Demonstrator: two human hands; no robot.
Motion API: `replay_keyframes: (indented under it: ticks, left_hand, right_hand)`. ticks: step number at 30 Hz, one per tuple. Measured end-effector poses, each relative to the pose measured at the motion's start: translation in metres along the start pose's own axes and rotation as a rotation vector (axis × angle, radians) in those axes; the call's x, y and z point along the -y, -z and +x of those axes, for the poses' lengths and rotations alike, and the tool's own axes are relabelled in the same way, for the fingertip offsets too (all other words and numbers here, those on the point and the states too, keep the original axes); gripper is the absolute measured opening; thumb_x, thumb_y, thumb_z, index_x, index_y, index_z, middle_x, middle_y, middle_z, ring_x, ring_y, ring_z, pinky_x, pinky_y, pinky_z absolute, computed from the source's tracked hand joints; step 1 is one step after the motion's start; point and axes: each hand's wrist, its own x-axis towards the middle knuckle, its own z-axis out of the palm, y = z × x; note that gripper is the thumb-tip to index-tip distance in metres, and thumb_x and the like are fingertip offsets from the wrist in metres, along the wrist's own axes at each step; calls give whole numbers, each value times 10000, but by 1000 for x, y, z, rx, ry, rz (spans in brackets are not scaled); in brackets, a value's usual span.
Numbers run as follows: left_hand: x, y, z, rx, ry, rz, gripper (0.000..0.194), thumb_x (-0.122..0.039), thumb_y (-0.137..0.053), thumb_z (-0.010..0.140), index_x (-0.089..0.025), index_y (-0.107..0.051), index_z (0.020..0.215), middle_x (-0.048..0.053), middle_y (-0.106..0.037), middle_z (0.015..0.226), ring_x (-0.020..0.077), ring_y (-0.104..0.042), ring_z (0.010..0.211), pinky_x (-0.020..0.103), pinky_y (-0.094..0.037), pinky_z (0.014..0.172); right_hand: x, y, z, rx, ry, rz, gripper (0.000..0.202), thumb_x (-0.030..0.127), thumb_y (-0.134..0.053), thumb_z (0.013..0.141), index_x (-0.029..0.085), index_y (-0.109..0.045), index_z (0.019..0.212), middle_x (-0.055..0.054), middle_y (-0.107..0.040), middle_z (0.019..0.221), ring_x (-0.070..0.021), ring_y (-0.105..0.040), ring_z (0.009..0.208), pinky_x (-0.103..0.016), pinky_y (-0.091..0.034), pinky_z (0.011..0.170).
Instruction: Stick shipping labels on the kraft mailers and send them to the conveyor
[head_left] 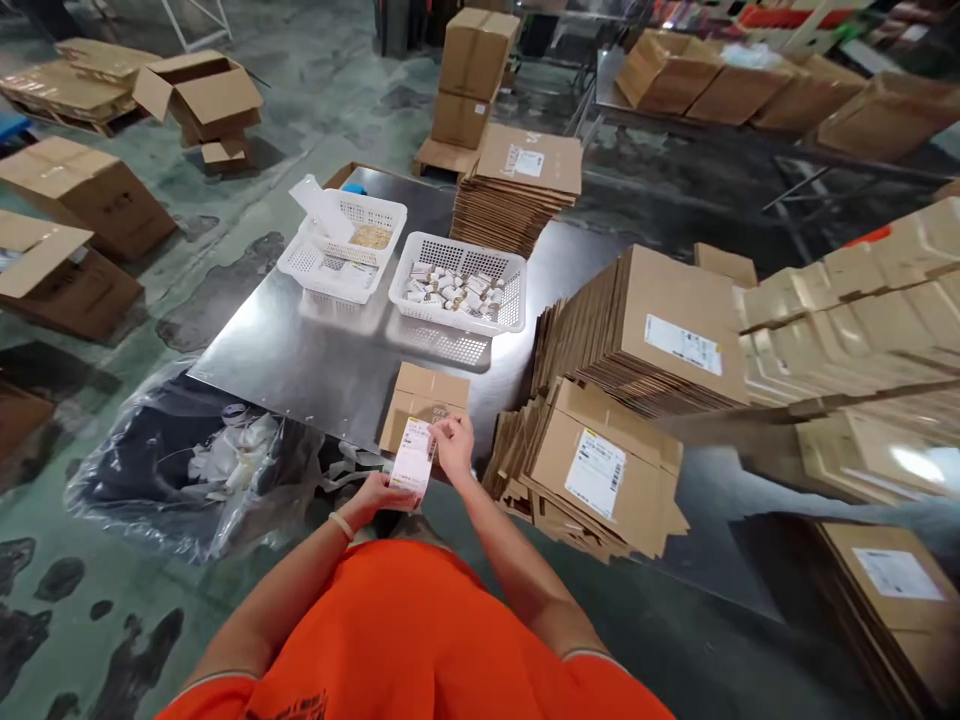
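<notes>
My left hand point(373, 497) is closed round the lower end of a strip of white printed labels point(412, 463). With fingertips pinched together, my right hand point(454, 446) is at the strip's upper right corner. Beneath the labels, at the near edge of the metal table, lies a small brown cardboard box point(427, 384) with dark print, partly covered by the strip and my right hand. Just right of that hand leans a stack of flattened cartons point(544, 450), the front one bearing a white label point(596, 472).
On the metal table point(259, 345) stand a white basket of small white items point(457, 318) and two more white baskets point(330, 285). Taller stacks of flattened cartons point(675, 290) rise at the right. A plastic-lined bin point(150, 480) with waste is at the left.
</notes>
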Motion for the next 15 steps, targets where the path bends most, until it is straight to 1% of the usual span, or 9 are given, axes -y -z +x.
replay_keyframes:
  ticks: [2,4,7,9,11,12,13,14,15]
  left_hand:
    - [7,-8,8,7,7,-8,499,-428,-996,492,-110,-826,837,146,-825,852,310,-759,790,445,-595,834]
    - [12,-13,18,2,13,-5,487,-453,-988,516,-116,-814,822,152,-820,861,309,-759,801,448,-594,850]
    - [21,-12,28,-10,26,25,526,-501,-982,502,-121,-794,813,150,-807,852,306,-758,821,453,-598,855]
    - [28,-2,25,-18,36,72,559,-521,-986,455,-121,-786,791,135,-791,801,298,-744,788,445,-602,803]
    - [35,14,15,-46,25,140,537,-535,-983,426,-136,-771,717,93,-750,692,269,-701,692,417,-588,715]
    - [38,24,8,-70,4,178,506,-548,-974,435,-154,-753,662,64,-714,627,250,-668,640,399,-573,677]
    - [39,34,1,-99,-30,213,477,-570,-956,463,-177,-725,605,34,-670,566,232,-636,602,381,-558,652]
    - [39,43,-5,-134,-76,246,463,-594,-930,503,-198,-697,561,11,-627,520,222,-613,581,368,-547,640]
    - [37,51,-10,-170,-130,274,454,-611,-898,552,-213,-681,542,0,-602,499,222,-607,581,358,-542,641]
  right_hand:
    - [0,-3,35,-8,-62,-81,125,281,-701,755,212,-652,663,-61,-569,936,-262,-558,993,-417,-463,963]
    - [-3,-8,61,4,-104,-140,104,247,-696,741,207,-646,660,-70,-571,960,-270,-539,1032,-417,-449,980]
    - [-10,-15,77,35,-103,-213,68,228,-683,748,198,-667,689,-95,-598,1017,-285,-530,1077,-432,-438,1022]
    - [-13,-17,77,26,-91,-270,68,230,-674,772,183,-713,803,-133,-623,1125,-309,-530,1132,-464,-428,1058]
    - [-14,-21,69,-52,-87,-336,295,240,-664,808,153,-728,1083,-198,-584,1349,-362,-494,1270,-524,-396,1111]
    - [-13,-25,63,-94,-76,-368,431,245,-649,835,135,-678,1251,-228,-524,1465,-385,-451,1354,-552,-369,1142]
    - [-12,-30,55,-112,-43,-394,544,251,-625,866,118,-596,1393,-247,-456,1557,-396,-398,1430,-569,-336,1175]
    - [-10,-36,46,-88,14,-412,621,259,-599,895,103,-511,1489,-255,-403,1618,-392,-348,1491,-570,-304,1208]
    - [-9,-42,36,-18,92,-423,662,274,-582,918,90,-453,1541,-254,-376,1652,-379,-314,1531,-558,-279,1235]
